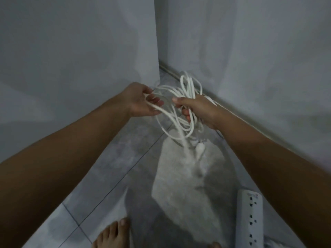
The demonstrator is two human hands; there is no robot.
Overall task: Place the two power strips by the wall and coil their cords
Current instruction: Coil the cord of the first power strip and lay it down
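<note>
A white cord (186,86) is gathered in loose loops in the air near a wall corner. My right hand (198,109) is closed around the bundle of loops. My left hand (143,100) pinches a strand of the same cord between its fingers, to the left of the bundle. A white plug (199,150) dangles blurred below the loops. One white power strip (249,219) lies on the floor at the lower right, close to the right wall, partly covered by my right forearm. A second power strip is not visible.
Grey walls meet at a corner (159,68) straight ahead, with a baseboard (250,126) along the right wall. The floor is grey tile (111,176). My bare foot (112,235) stands at the bottom edge.
</note>
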